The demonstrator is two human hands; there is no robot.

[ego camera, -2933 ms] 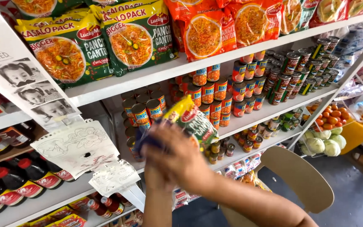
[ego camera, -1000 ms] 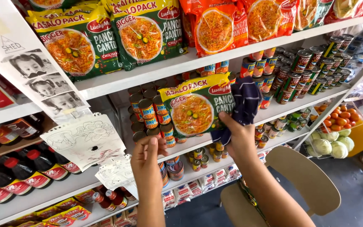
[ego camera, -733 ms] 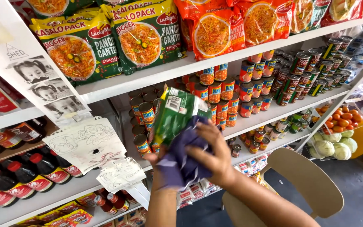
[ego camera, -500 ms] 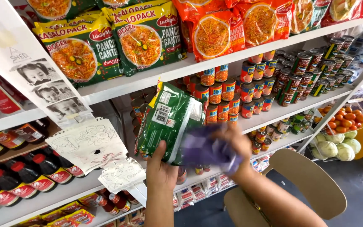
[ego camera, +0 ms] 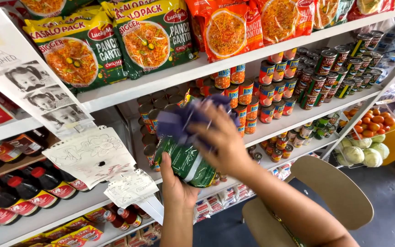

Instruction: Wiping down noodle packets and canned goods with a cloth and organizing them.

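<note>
Centre frame: the left hand (ego camera: pixel 175 185) props the green noodle packet (ego camera: pixel 186 160) from below, grip clamped on its lower edge, steadying it while the right hand (ego camera: pixel 222 142), closed on a purple cloth (ego camera: pixel 184 121), presses it against the packet's top.

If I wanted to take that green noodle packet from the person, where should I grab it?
Probably the green noodle packet is best taken by its lower end, coming from below and to the right. The left hand already cups it from beneath on the left, and the right hand presses a purple cloth over its top, so only the lower right stays bare.
</note>
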